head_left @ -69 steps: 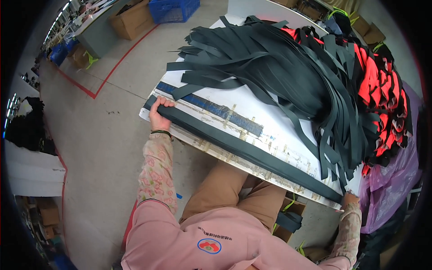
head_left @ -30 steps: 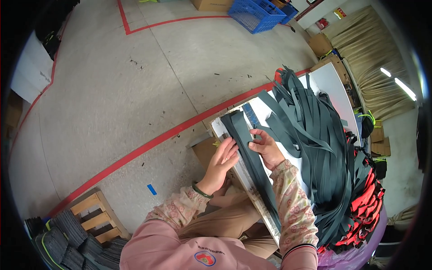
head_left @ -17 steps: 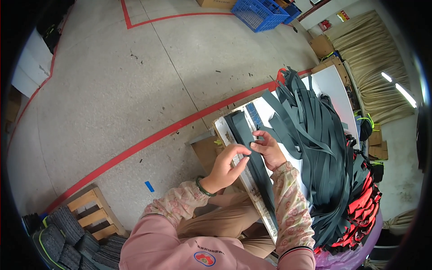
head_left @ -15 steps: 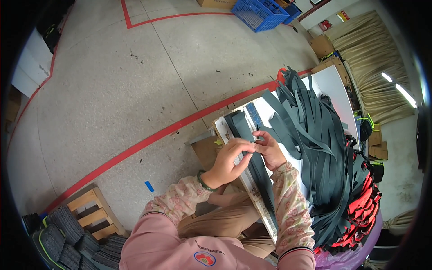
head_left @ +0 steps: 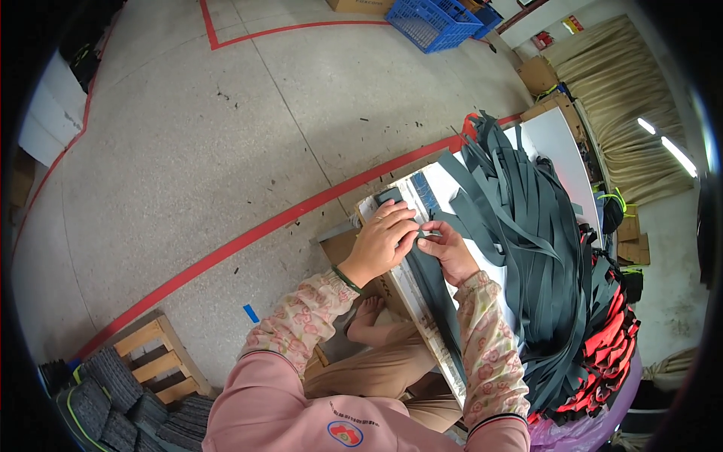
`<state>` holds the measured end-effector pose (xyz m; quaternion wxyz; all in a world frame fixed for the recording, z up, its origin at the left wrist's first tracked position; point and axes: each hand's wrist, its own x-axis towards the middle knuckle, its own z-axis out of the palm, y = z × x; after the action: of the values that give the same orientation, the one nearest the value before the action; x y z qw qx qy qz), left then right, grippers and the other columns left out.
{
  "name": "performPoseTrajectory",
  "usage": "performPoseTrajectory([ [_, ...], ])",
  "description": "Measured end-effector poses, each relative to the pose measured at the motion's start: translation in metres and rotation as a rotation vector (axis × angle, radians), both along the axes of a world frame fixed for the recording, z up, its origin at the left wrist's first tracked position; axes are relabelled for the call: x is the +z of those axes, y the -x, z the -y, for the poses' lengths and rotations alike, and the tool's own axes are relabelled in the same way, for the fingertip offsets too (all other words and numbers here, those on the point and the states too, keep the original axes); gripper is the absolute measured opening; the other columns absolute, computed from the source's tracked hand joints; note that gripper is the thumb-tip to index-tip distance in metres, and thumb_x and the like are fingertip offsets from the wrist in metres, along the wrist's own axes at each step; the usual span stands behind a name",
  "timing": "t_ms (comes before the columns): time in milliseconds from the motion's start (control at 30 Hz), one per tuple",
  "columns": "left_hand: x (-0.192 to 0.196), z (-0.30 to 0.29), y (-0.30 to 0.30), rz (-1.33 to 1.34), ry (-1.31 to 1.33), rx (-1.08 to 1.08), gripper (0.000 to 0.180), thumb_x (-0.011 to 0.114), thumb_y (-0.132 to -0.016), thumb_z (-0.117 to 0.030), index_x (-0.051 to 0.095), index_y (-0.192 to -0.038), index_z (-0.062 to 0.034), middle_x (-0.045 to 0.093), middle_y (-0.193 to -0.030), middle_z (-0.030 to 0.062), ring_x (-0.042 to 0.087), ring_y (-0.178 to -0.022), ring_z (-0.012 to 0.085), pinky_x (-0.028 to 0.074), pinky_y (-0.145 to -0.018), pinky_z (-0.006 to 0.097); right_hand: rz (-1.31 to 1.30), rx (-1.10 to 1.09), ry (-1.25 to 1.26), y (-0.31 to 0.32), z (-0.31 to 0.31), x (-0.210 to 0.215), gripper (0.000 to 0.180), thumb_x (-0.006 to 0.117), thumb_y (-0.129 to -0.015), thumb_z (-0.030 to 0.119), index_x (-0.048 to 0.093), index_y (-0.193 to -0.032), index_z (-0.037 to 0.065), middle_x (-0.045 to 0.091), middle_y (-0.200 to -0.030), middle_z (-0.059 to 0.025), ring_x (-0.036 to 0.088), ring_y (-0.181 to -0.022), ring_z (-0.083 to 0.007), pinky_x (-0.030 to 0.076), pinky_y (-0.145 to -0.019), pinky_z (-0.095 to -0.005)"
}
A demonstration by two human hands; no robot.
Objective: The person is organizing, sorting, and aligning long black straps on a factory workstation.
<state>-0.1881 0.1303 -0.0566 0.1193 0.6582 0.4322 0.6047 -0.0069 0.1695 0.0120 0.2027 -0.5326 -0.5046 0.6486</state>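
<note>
A flat stack of dark grey-green webbing straps (head_left: 431, 282) runs along the near left edge of a white-topped table. My left hand (head_left: 382, 239) lies over the upper end of this stack, its fingers reaching across the fabric and its thumb beside my right fingertips. Right against it, my right hand (head_left: 452, 255) is closed in a pinch at the stack's edge, on what looks like a strap; the pinched part is mostly hidden. A large loose heap of the same straps (head_left: 538, 241) covers the table to the right of my hands.
Red and black pieces (head_left: 608, 350) are bunched at the table's right, by a purple plastic bag (head_left: 602, 429). A cardboard box (head_left: 340, 252) stands under the table's left edge. Dark padded pieces (head_left: 113, 384) and a wooden pallet (head_left: 162, 358) are at lower left. A blue crate (head_left: 433, 26) is far off.
My left hand has gone from a raised pinch to lying over the strap stack, its fingers reaching further up. My right hand stays nearly in place, still pinching.
</note>
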Motion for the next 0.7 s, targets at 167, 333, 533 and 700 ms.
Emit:
performPoseTrajectory([
  [167, -0.001, 0.002, 0.001, -0.085, 0.029, -0.015, 0.01, 0.067, -0.084, -0.008, 0.066, -0.094, -0.0066, 0.066, -0.115, 0.0093, 0.058, -0.119, 0.031, 0.04, -0.108, 0.048, 0.414, 0.07, -0.563, 0.016, 0.039, 0.013, 0.051, 0.079, -0.081, 0.015, 0.057, -0.127, 0.01, 0.062, -0.115, -0.015, 0.059, -0.105, -0.0264, 0.048, -0.089, -0.0351],
  [333, 0.001, -0.009, 0.004, -0.136, 0.042, 0.007, 0.011, 0.067, -0.081, -0.007, 0.066, -0.092, -0.0073, 0.067, -0.11, 0.0107, 0.06, -0.114, 0.0348, 0.041, -0.105, 0.049, 0.954, 0.295, -0.949, -0.005, 0.111, 0.024, 0.058, 0.072, -0.083, 0.024, 0.056, -0.138, 0.019, 0.054, -0.137, -0.0147, 0.059, -0.113, -0.032, 0.047, -0.096, -0.0435],
  [533, -0.002, -0.019, 0.005, -0.278, 0.022, -0.012, 0.012, 0.065, -0.089, -0.008, 0.068, -0.1, -0.0073, 0.066, -0.117, 0.0108, 0.058, -0.118, 0.0335, 0.036, -0.11, 0.049, 1.117, 0.065, -0.841, -0.141, 0.226, 0.021, 0.049, 0.073, -0.082, 0.019, 0.064, -0.13, 0.023, 0.061, -0.129, -0.0113, 0.061, -0.105, -0.0314, 0.047, -0.092, -0.0417],
  [700, -0.006, -0.016, 0.007, -0.372, 0.033, -0.056, 0.015, 0.065, -0.091, -0.01, 0.066, -0.105, -0.0067, 0.063, -0.123, 0.0106, 0.054, -0.123, 0.0339, 0.032, -0.112, 0.05, 1.042, -0.116, -0.795, -0.192, 0.284, 0.021, 0.047, 0.073, -0.082, 0.018, 0.065, -0.128, 0.022, 0.061, -0.127, -0.0108, 0.059, -0.106, -0.0318, 0.047, -0.093, -0.0414],
])
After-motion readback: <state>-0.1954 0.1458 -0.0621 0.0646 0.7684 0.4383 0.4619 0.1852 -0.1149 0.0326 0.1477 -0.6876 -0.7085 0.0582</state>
